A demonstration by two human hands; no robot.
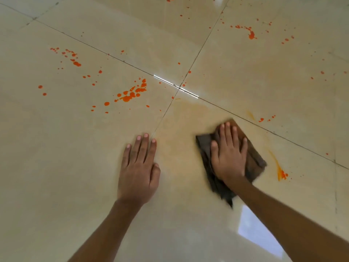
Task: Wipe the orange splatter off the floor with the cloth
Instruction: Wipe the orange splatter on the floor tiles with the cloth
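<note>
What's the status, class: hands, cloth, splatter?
Right hand flat on brown cloth, pressing it to the floor. Left hand flat on bare tile, empty. Orange splatter remains ahead-left; faint smear around cloth. Nothing in the way.

Cloth (pixel 253 159): dark brown, crumpled flat, blurred at its edges; you have it pinned to the floor (pixel 56 167) under your right palm, on the near right tile.

Orange splatter (pixel 132 93): bright wet drops, thickest in a cluster on the left tile, well apart from your cloth; thinner scatters farther left and on the far right tile.

Smear (pixel 279 171): a streaked orange trail just right of your cloth, with what may be a faint orange haze around and beyond it.

Floor: glossy beige tiles, dark grout lines.
</note>
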